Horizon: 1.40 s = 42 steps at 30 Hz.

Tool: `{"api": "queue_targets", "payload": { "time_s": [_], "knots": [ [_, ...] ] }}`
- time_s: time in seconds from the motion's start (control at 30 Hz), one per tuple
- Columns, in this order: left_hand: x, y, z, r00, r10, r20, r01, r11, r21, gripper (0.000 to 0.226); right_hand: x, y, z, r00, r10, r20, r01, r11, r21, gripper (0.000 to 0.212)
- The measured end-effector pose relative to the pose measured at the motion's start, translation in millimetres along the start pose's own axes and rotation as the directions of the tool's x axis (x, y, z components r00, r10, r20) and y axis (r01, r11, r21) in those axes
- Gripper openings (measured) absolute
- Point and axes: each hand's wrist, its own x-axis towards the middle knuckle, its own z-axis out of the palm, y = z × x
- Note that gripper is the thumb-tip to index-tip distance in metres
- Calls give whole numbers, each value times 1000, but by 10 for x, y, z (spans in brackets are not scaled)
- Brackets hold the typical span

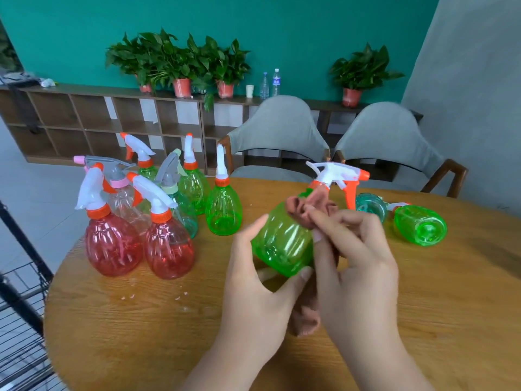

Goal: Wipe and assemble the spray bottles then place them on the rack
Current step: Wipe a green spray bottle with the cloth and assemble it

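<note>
My left hand [259, 280] grips the base of a green spray bottle [282, 244], tilted up over the table, its white and orange trigger head [338, 176] pointing away to the right. My right hand [352, 263] pinches a brown cloth [307, 208] against the bottle's shoulder; the cloth's tail [306, 320] hangs below between my hands. Several assembled bottles stand at the left: two red ones [112, 244] in front, green, clear and teal ones behind. A green bottle [420, 225] and a teal one [370, 206] lie on their sides at the right.
The round wooden table [141, 320] carries everything. A black wire rack [19, 306] stands at its left edge. Two grey chairs [282, 136] sit behind the table, with a low shelf [84, 122] holding potted plants along the teal wall.
</note>
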Motion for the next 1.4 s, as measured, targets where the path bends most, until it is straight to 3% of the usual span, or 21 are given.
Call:
{"api": "queue_targets", "payload": {
  "time_s": [0.17, 0.3, 0.43, 0.63, 0.83, 1.13, 1.23, 1.4],
  "knots": [
    [2, 94, 26, 983, -115, 142, 151, 949, -278, 79, 41, 47, -40, 996, 86, -14, -86, 996, 25, 34],
    [103, 107, -87, 961, -246, 124, 275, 871, -407, 56, -1, 45, -19, 998, 50, 35, -52, 998, 35, 34],
    [152, 110, -104, 956, -263, 128, 291, 814, -502, 58, -19, 7, 19, 997, 33, 71, -38, 997, 68, 34],
    [126, 72, -116, 956, -195, 217, 273, 861, -428, 45, 7, 1, 21, 995, 24, 92, -32, 996, 85, 36],
    [62, 26, -101, 947, -148, 285, 209, 958, -197, 69, 147, 148, -110, 996, 86, 28, -88, 992, 94, 37],
    [91, 67, -64, 974, -202, 105, 224, 926, -302, 61, -18, 6, -12, 976, -89, 201, 90, 996, 3, 32],
    [71, 69, -56, 974, -172, 145, 209, 932, -295, 67, 34, 22, -65, 987, -87, 135, 85, 996, 26, 31],
    [3, 35, 9, 962, -142, 232, 203, 942, -267, 84, 158, 165, -157, 998, 60, 12, -61, 997, 44, 38]
  ]
}}
